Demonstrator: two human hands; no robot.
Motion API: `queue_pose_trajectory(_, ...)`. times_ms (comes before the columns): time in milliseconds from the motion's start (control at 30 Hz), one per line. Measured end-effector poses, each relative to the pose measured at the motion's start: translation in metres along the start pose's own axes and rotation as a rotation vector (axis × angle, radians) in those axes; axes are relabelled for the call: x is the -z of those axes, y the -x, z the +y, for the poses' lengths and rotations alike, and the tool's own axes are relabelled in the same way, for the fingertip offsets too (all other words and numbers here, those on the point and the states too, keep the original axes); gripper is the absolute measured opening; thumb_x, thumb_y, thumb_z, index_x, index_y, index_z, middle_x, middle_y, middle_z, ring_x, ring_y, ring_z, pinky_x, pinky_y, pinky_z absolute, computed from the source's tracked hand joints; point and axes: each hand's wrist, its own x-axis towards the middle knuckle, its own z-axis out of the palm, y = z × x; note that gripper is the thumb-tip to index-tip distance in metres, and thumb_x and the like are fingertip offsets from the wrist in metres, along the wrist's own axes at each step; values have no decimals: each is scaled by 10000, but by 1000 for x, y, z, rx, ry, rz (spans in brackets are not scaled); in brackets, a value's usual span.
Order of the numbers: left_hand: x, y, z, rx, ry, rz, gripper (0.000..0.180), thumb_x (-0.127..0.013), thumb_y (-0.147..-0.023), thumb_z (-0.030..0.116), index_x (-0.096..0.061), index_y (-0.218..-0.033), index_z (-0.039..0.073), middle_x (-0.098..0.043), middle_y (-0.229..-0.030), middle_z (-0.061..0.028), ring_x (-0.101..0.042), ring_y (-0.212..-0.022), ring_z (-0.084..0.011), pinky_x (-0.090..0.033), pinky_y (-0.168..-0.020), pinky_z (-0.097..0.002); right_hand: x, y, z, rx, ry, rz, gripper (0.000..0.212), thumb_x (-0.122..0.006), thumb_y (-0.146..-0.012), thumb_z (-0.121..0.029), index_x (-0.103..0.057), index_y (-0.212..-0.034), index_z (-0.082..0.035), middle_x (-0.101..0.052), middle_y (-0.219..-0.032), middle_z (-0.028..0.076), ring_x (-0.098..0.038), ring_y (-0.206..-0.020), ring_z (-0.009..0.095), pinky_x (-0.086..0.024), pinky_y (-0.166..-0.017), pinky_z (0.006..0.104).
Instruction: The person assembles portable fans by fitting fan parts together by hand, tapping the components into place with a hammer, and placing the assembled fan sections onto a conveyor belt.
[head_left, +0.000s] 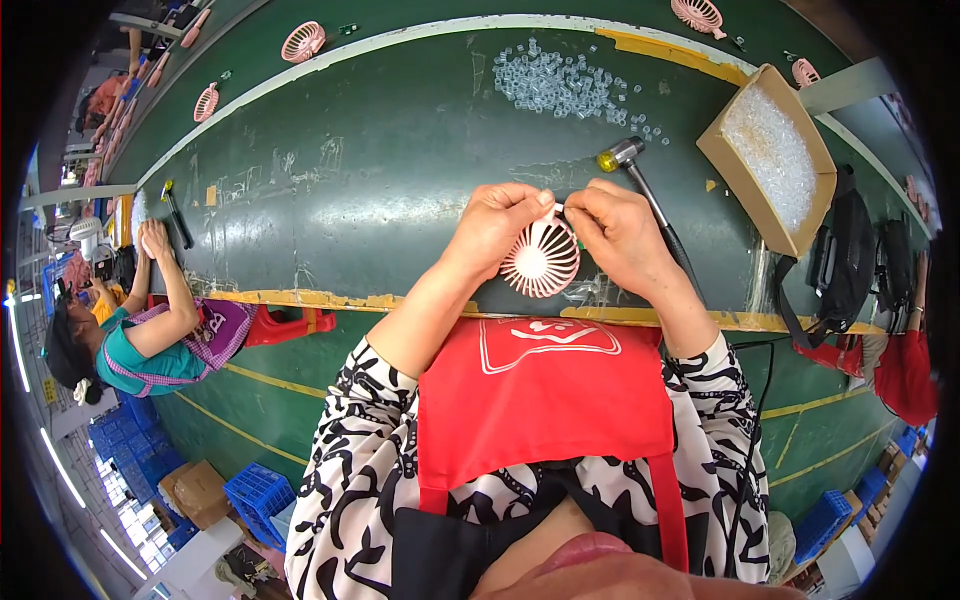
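Note:
Over the near edge of the green workbench [400, 240], my left hand [495, 225] grips a pale pink fan cage [541, 265] by its narrow neck, thumb on top. The round, ribbed side of the cage hangs toward me. My right hand [622, 232] is closed in a pinch at the same neck, close to the left thumb; whatever is between its fingertips is too small to make out. A bit of green shows beside the cage, under the right fingers. Just right of that hand lies a mallet [652, 195] with a yellow face and black handle.
Small transparent plastic pieces [555, 82] are heaped at the far side. A cardboard box [738, 190] of similar pieces stands at right, near a black bag [848, 255]. Pink fan cages [303, 42] lie along the strip beyond. At left, a co-worker [150, 340] has hands on the bench.

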Motion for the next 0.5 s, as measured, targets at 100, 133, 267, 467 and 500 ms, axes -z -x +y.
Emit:
queue_pose_trajectory(100, 3, -21, -6, 20, -90, 50, 219, -676, -925, 166, -702, -799, -11, -664, -709, -16, -556, -588, -65, -443, -509, -253, 6, 4, 15, 11, 128, 112, 106, -664, -875, -57, -657, -931, 32, -600, -769, 131, -613, -676, 274, -469, -610, 348)
queue_pose_trajectory(133, 3, -28, -1, 8, -186, 78, 230, -682, -921, 175, -699, -792, -15, -654, -694, -12, -546, -576, -63, -430, -494, -255, 12, 7, 18, -38, 222, 153, 160, -686, -869, -105, -661, -969, 18, -619, -822, 142, -635, -751, 298, -493, -655, 376)
queue_pose_trajectory(267, 11, -44, 15, -140, -719, 226, 236, -727, -887, 194, -687, -820, -28, -671, -706, -33, -577, -597, -68, -464, -530, -253, 31, 24, 31, -111, 620, 203, 260, -716, -833, -168, -656, -1043, -26, -597, -939, 130, -615, -889, 334, -516, -717, 446)
queue_pose_trajectory(467, 13, -13, 0, -793, -1213, 331, 551, -791, -790, 324, -600, -1137, -59, -602, -1179, -242, -570, -1095, -378, -462, -934, -437, 31, 38, 46, -276, 591, 121, 176, -668, -861, -115, -592, -971, -1, -588, -913, 163, -613, -832, 364, -506, -707, 463)
queue_pose_trajectory(500, 14, -5, -6, -695, -1174, 317, 731, -826, -739, 359, -506, -1259, -42, -498, -1330, -237, -444, -1235, -406, -367, -1036, -480, 31, 36, 44, -274, 591, 118, 176, -668, -861, -115, -592, -971, -1, -588, -913, 163, -613, -832, 364, -506, -707, 463)
